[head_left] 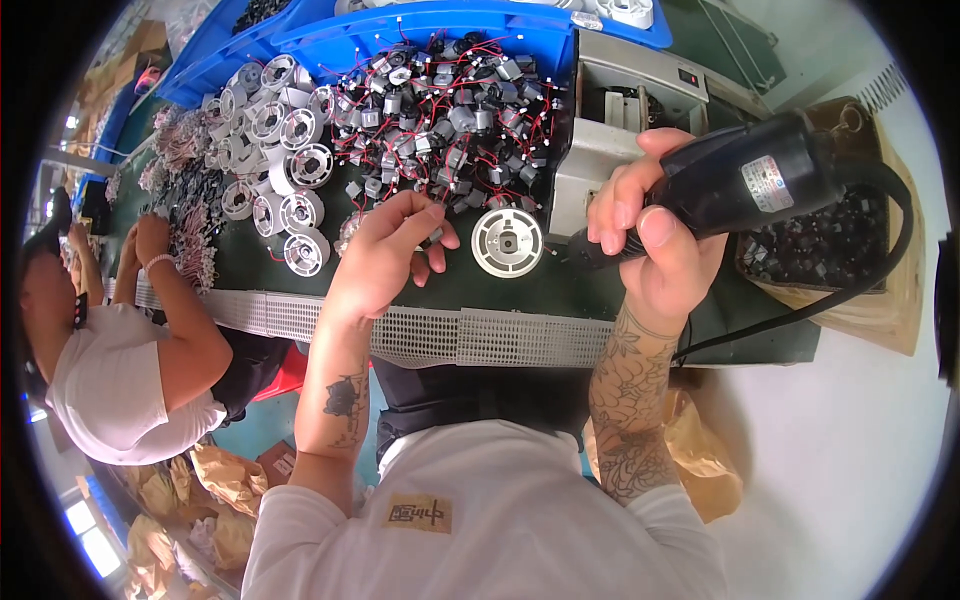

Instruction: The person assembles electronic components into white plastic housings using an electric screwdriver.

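My right hand [655, 220] is wrapped round a black electric screwdriver [745, 180]. The tool's narrow tip points left, toward a round white plastic housing [507, 242] that lies on the bench with a grey square piece at its centre. Left of that housing, my left hand [395, 240] has its thumb and forefinger drawn together at the near edge of a heap of small motors [450, 120] with red and black wires. A small grey part [434, 237] shows at its fingers, mostly hidden by them.
More white housings [290, 165] are stacked left of the motors, before blue bins [310, 40]. A grey metal machine [600, 130] stands behind my right hand. To the right lies a box of small dark parts [820, 240]; the screwdriver's cable [800, 315] loops past it. A co-worker [130, 370] sits at left.
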Tool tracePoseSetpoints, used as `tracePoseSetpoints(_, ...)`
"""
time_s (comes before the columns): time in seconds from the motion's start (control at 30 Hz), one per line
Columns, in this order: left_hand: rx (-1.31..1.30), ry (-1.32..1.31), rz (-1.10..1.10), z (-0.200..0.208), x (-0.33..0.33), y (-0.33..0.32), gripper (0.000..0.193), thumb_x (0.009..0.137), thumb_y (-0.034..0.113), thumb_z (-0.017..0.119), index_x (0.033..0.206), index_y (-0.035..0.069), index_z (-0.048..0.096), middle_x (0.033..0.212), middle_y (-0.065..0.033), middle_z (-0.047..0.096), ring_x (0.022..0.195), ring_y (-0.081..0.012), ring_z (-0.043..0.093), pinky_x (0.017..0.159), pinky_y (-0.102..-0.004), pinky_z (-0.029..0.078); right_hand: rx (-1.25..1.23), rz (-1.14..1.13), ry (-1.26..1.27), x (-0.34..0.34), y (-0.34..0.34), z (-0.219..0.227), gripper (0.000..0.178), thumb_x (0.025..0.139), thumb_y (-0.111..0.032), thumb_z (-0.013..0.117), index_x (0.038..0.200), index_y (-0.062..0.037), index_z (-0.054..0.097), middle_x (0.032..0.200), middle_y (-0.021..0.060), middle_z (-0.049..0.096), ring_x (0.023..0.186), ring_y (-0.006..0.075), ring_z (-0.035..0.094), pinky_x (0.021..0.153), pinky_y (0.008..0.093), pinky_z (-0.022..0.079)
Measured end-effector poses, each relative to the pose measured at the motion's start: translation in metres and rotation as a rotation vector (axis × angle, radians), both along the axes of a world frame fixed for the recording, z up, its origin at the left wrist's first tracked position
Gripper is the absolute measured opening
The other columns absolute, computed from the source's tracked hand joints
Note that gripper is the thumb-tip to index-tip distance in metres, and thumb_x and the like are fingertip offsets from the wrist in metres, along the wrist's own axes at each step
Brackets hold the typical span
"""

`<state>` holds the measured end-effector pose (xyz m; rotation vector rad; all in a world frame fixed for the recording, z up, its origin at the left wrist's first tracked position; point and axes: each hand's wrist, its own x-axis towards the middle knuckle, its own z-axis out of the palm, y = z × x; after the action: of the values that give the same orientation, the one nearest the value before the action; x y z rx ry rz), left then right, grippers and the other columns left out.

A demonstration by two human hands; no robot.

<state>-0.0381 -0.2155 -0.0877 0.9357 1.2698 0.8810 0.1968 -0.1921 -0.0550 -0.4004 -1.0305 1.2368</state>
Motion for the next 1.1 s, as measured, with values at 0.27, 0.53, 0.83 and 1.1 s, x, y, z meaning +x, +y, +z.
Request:
tracePoseSetpoints(0.27,0.159,0.278,0.064,-0.001,0.014,0.014,0.02,0.092,0.018,0.054,0.087,0.0,0.058,0.073,-0.0075,0.066,0.055,-0.0135,0.059,0.049,-0.0261,0.044,-0.021,0.009,0.012,-0.002,-0.001,0.0,0.048,0.069,0.0,0.068,0.113,0.0079,0.052,0.068,0.0096,0.057,0.054,0.0139,0.055,0.049,0.0248,0.045)
tracePoseSetpoints(0.53,0.407,0.872,-0.104,-0.004,0.01,0.003,0.017,0.082,0.015,0.062,0.081,-0.002,0.061,0.063,-0.0114,0.064,0.059,-0.0237,0.065,0.056,-0.0355,0.048,-0.015,0.002,0.003,-0.002,0.0,0.001,0.046,0.068,0.001,0.067,0.112,0.0081,0.053,0.066,0.0093,0.057,0.053,0.0139,0.055,0.048,0.025,0.045)
tracePoseSetpoints(0.83,0.723,0.436,-0.247,0.041,0.019,-0.002,0.008,0.084,0.004,0.065,0.089,-0.001,0.061,0.087,-0.0077,0.061,0.071,-0.016,0.056,0.065,-0.0277,0.044,0.082,0.036,-0.048,0.003,0.001,-0.001,0.051,0.077,-0.012,0.065,0.12,0.0067,0.046,0.069,0.008,0.054,0.052,0.0156,0.052,0.05,0.0301,0.043)
tracePoseSetpoints(1.1,0.848,0.564,-0.424,0.029,0.036,0.021,0.008,0.085,0.006,0.065,0.09,0.002,0.062,0.085,-0.0095,0.06,0.074,-0.0244,0.059,0.067,-0.0317,0.047,0.025,-0.027,0.017,0.015,-0.003,0.0,0.048,0.073,-0.003,0.066,0.116,0.0081,0.048,0.066,0.0101,0.055,0.051,0.0176,0.053,0.048,0.0292,0.044)
